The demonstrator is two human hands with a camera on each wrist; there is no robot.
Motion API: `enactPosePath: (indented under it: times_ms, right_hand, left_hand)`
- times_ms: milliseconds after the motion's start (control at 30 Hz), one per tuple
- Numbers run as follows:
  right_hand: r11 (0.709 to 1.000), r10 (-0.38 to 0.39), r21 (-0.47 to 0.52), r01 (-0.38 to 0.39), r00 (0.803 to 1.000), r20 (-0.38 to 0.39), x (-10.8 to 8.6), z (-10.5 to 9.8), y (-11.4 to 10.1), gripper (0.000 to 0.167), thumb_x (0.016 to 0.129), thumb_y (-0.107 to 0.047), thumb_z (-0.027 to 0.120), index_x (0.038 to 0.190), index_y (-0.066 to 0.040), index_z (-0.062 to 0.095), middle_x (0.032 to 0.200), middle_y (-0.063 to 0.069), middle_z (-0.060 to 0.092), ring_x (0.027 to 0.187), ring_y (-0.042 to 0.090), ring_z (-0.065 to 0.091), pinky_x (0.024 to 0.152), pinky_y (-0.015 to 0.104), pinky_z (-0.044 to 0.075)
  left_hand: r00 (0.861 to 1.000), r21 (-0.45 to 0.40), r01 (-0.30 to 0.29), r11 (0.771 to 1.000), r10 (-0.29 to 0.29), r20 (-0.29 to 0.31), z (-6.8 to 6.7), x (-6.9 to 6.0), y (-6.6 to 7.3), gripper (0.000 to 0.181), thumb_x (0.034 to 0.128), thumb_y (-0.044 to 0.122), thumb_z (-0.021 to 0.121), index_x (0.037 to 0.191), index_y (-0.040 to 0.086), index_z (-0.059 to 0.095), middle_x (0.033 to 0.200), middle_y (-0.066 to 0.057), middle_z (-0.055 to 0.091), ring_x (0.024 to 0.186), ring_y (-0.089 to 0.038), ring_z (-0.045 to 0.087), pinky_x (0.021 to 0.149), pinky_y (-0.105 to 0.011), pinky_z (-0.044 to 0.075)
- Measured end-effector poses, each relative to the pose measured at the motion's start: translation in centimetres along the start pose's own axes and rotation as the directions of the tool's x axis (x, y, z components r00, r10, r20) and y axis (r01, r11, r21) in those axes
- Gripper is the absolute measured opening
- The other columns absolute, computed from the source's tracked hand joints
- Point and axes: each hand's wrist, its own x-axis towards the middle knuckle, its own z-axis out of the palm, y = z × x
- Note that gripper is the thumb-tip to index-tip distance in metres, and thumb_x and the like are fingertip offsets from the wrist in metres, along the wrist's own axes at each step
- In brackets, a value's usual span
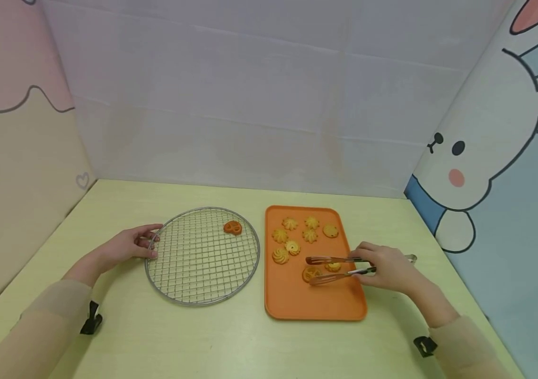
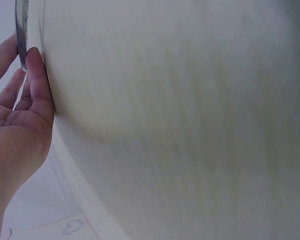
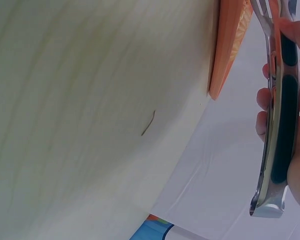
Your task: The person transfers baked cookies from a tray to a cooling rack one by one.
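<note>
My right hand [image 1: 387,266] grips a pair of metal tongs [image 3: 285,120] with dark green handle grips. The tongs' arms are spread above the orange tray [image 1: 316,308], one on either side of a pretzel-shaped cookie [image 1: 312,273]; the lower arm partly covers it. Another cookie [image 1: 333,266] shows between the arms, close to the hand. On the left, a round wire cooling rack [image 1: 198,268] lies on the table, and a browner pretzel-shaped cookie [image 1: 233,227] sits near its far right rim. My left hand [image 1: 131,245] holds the rack's left rim between thumb and fingers.
Several flower-shaped and swirled cookies [image 1: 280,256] lie on the tray's far half, with a round cookie [image 1: 330,231] at its right. Tray and rack stand side by side on a pale wooden table [image 1: 202,337]. A white back wall [image 1: 250,131] and printed side panels [image 1: 510,200] enclose it.
</note>
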Motion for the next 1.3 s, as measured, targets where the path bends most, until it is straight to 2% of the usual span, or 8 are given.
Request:
enactPosePath:
  times_ms: [233,600,900,1300]
  right_hand:
    - [1.0,0.006,0.013,-0.006,1.0,0.025,0.16,0.15,0.06,0.028,0.075,-0.033,0.076,0.1,-0.022,0.068,0.091,-0.01,0.058,0.06,0.0,0.041,0.053,0.018,0.037]
    - [0.999,-0.01,0.035,0.009,1.0,0.013,0.16,0.02,0.09,0.023,0.077,-0.032,0.076,0.097,-0.021,0.069,0.089,-0.009,0.06,0.06,0.002,0.046,0.053,0.018,0.039]
    - [0.999,-0.006,0.044,0.006,1.0,0.008,0.12,0.07,0.06,0.024,0.077,-0.032,0.077,0.096,-0.022,0.068,0.089,-0.01,0.061,0.061,0.001,0.046,0.054,0.019,0.04]
    - [0.999,-0.014,0.04,0.013,1.0,0.013,0.23,-0.22,-0.04,0.024,0.077,-0.034,0.077,0.096,-0.023,0.069,0.09,-0.012,0.061,0.062,0.002,0.046,0.055,0.02,0.039]
  left_hand:
    - [1.0,0.003,0.006,1.0,-0.006,0.003,-0.02,0.0,-0.22,0.087,0.0799,0.017,0.075,0.15,0.008,0.025,0.117,-0.014,0.04,0.091,-0.015,0.04,0.071,-0.022,0.044]
    - [1.0,0.014,0.004,1.0,-0.004,0.001,-0.1,0.0,-0.27,0.087,0.0799,0.019,0.075,0.15,0.009,0.025,0.12,-0.015,0.042,0.094,-0.017,0.041,0.073,-0.022,0.044]
    - [1.0,0.003,0.0,1.0,0.0,0.01,-0.22,0.04,-0.35,0.087,0.0798,0.019,0.075,0.15,0.009,0.025,0.123,-0.016,0.041,0.094,-0.018,0.041,0.073,-0.022,0.045]
    - [1.0,0.01,-0.011,1.0,0.011,0.001,-0.24,0.33,-0.5,0.086,0.0791,0.018,0.076,0.149,0.008,0.027,0.119,-0.015,0.043,0.095,-0.017,0.041,0.073,-0.021,0.045]
